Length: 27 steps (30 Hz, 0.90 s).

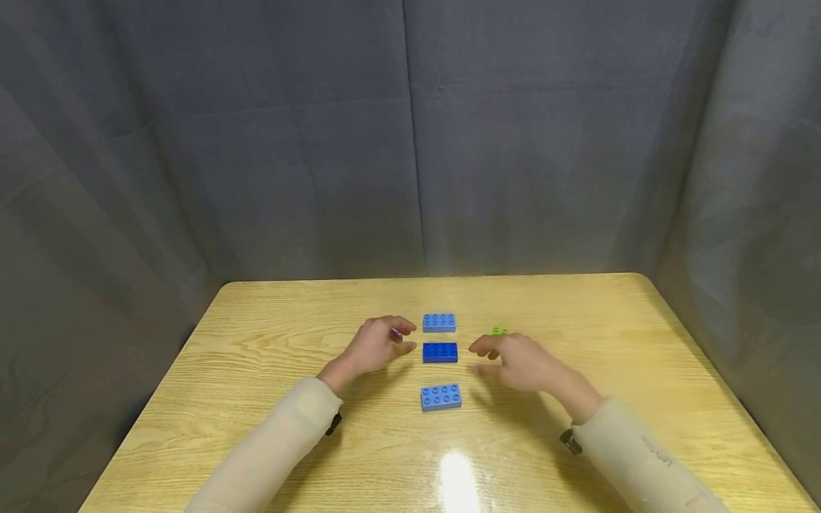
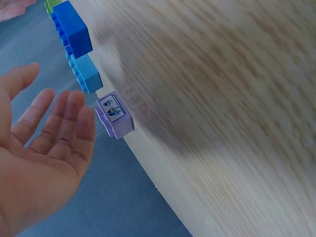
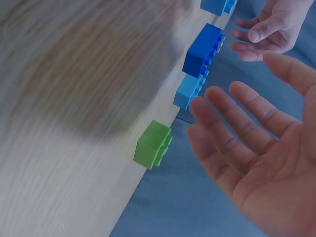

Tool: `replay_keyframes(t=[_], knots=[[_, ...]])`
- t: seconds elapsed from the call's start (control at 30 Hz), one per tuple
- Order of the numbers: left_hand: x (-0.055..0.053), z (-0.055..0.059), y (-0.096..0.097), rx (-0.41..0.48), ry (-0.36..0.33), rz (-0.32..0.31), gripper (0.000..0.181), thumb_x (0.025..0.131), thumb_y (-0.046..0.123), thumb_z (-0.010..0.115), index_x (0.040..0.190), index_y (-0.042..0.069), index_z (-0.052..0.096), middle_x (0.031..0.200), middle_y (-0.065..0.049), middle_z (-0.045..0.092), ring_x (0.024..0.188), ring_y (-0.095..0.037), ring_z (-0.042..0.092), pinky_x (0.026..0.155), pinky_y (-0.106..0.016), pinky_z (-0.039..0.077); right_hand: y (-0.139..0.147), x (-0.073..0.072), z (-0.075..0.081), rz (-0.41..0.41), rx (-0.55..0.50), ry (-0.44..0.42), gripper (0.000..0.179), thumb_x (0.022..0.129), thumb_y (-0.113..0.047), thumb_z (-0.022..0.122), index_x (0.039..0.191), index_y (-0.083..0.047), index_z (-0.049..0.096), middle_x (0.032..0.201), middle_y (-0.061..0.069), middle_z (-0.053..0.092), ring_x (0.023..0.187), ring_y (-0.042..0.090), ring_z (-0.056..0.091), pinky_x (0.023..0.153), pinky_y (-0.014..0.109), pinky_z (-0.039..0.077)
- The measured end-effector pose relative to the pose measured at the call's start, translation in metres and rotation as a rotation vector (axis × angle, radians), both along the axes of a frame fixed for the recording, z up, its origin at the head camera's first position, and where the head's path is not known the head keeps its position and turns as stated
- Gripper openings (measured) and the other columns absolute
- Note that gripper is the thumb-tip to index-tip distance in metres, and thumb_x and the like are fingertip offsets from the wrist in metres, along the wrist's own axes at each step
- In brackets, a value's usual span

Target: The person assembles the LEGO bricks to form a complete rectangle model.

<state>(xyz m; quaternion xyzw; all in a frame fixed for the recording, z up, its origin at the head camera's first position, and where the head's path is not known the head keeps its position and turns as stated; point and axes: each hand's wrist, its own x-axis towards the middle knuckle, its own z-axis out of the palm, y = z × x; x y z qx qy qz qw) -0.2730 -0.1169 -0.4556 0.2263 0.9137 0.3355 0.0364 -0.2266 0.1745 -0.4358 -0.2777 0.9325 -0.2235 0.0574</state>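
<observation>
A dark blue toy brick [image 1: 440,353] lies between the two hands on the wooden table. My left hand [image 1: 380,345] hovers at its left side, fingers relaxed and apart from it. On the other side is my right hand [image 1: 516,362], also holding nothing, its thumb and fingers spread. One light blue brick [image 1: 439,323] sits behind the dark blue one, and another light blue brick [image 1: 441,397] sits nearer the front, slightly turned. Beyond the left hand, mostly hidden by it in the head view, is a purple brick [image 2: 115,114] with a printed side. A green brick [image 3: 153,144] stands behind the right hand.
The wooden table [image 1: 269,313] has rounded far corners. Grey curtains [image 1: 308,157] hang behind it and along both sides. A bright light reflection shows on the tabletop near the front.
</observation>
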Motion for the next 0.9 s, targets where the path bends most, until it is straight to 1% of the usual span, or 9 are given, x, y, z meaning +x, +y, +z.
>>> replay_keyframes(t=[0.13, 0.23, 0.37, 0.63, 0.83, 0.9], knots=[[0.000, -0.002, 0.002, 0.003, -0.015, -0.005, 0.035, 0.092, 0.021, 0.073, 0.124, 0.007, 0.068, 0.120, -0.013, 0.070, 0.099, -0.021, 0.067, 0.088, -0.037, 0.056, -0.003, 0.000, -0.003, 0.034, -0.031, -0.004, 0.034, 0.095, -0.024, 0.067, 0.123, -0.004, 0.067, 0.121, 0.011, 0.071, 0.101, 0.027, 0.069, 0.086, 0.042, 0.056], [0.000, -0.003, 0.003, 0.007, -0.021, -0.009, 0.034, 0.092, 0.021, 0.072, 0.123, 0.007, 0.069, 0.120, -0.013, 0.070, 0.097, -0.020, 0.067, 0.087, -0.037, 0.056, -0.005, 0.000, -0.007, 0.063, -0.056, -0.008, 0.034, 0.095, -0.023, 0.068, 0.122, -0.003, 0.067, 0.121, 0.011, 0.071, 0.100, 0.026, 0.069, 0.085, 0.041, 0.057], [-0.001, -0.005, 0.005, 0.015, -0.031, -0.010, 0.033, 0.093, 0.020, 0.072, 0.123, 0.006, 0.069, 0.120, -0.013, 0.070, 0.097, -0.021, 0.068, 0.087, -0.037, 0.056, -0.007, -0.001, -0.009, 0.081, -0.088, -0.046, 0.036, 0.095, -0.025, 0.068, 0.124, -0.004, 0.066, 0.124, 0.010, 0.070, 0.102, 0.026, 0.069, 0.087, 0.043, 0.057], [-0.004, -0.010, 0.008, 0.045, -0.057, -0.018, 0.033, 0.093, 0.019, 0.071, 0.123, 0.006, 0.069, 0.121, -0.012, 0.070, 0.098, -0.021, 0.069, 0.085, -0.036, 0.057, -0.014, 0.001, -0.012, 0.120, -0.135, -0.100, 0.034, 0.093, -0.019, 0.069, 0.122, -0.002, 0.067, 0.122, 0.013, 0.071, 0.101, 0.029, 0.069, 0.086, 0.043, 0.058], [-0.005, -0.014, 0.012, 0.065, -0.087, -0.017, 0.032, 0.093, 0.016, 0.071, 0.123, 0.007, 0.069, 0.121, -0.011, 0.070, 0.098, -0.020, 0.069, 0.084, -0.032, 0.058, -0.018, 0.001, -0.017, 0.137, -0.119, -0.094, 0.035, 0.091, -0.018, 0.072, 0.122, -0.002, 0.067, 0.121, 0.012, 0.071, 0.099, 0.030, 0.070, 0.084, 0.041, 0.059], [-0.005, -0.015, 0.013, 0.068, -0.096, -0.017, 0.031, 0.093, 0.015, 0.072, 0.123, 0.007, 0.069, 0.122, -0.010, 0.070, 0.099, -0.019, 0.070, 0.083, -0.031, 0.058, -0.020, 0.001, -0.018, 0.135, -0.115, -0.104, 0.035, 0.091, -0.018, 0.073, 0.122, -0.003, 0.067, 0.121, 0.011, 0.071, 0.100, 0.029, 0.070, 0.085, 0.041, 0.059]])
